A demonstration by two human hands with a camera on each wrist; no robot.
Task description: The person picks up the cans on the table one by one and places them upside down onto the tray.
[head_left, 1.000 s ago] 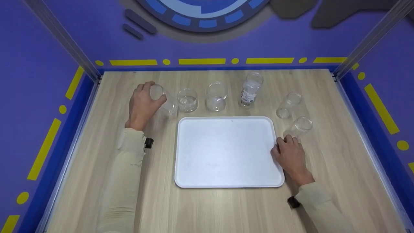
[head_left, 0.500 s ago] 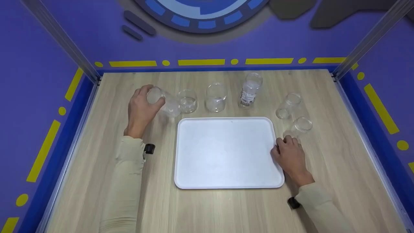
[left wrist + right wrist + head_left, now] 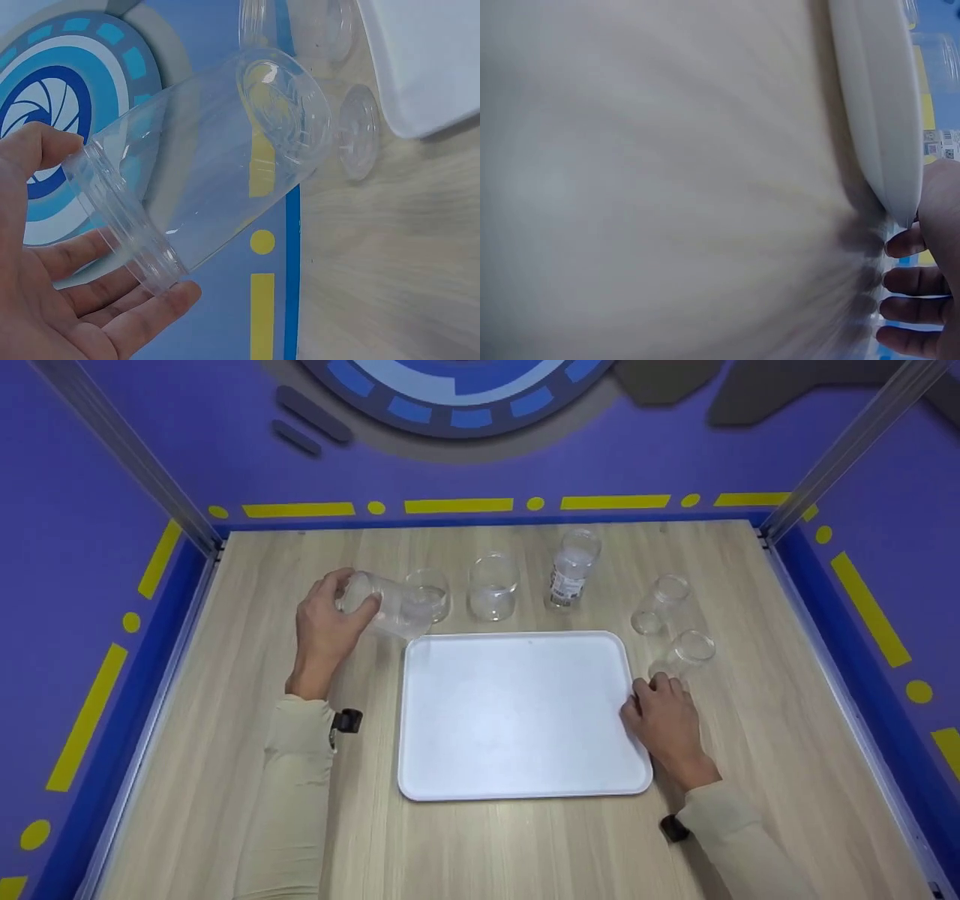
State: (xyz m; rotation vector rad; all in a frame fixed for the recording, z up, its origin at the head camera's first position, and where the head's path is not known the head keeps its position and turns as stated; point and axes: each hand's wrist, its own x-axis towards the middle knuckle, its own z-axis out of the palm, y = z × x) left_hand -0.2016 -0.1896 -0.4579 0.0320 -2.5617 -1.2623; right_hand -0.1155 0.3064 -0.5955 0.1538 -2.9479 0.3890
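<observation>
My left hand (image 3: 324, 626) holds a clear, wide-mouthed jar (image 3: 397, 613) by its open threaded end, at the left of the tray. In the left wrist view the jar (image 3: 210, 157) is tilted, its round base away from the palm, with the thumb on one side of the neck and fingers on the other. Its base end overlaps the far left corner of the white tray (image 3: 517, 720) in the head view. My right hand (image 3: 669, 727) rests at the tray's right edge; in the right wrist view its fingertips (image 3: 904, 281) reach down to the table beside the rim.
Behind the tray stand a short clear jar (image 3: 429, 596), a taller one (image 3: 493, 589) and a labelled bottle (image 3: 574, 570). Two small clear jars (image 3: 660, 606) (image 3: 684, 654) stand to the right. Blue walls (image 3: 480, 472) enclose the wooden table (image 3: 480, 847).
My left hand has drawn the jar slightly nearer and tipped it further over, bringing its base rightward to the tray's far left corner. The right hand stays at the tray's edge.
</observation>
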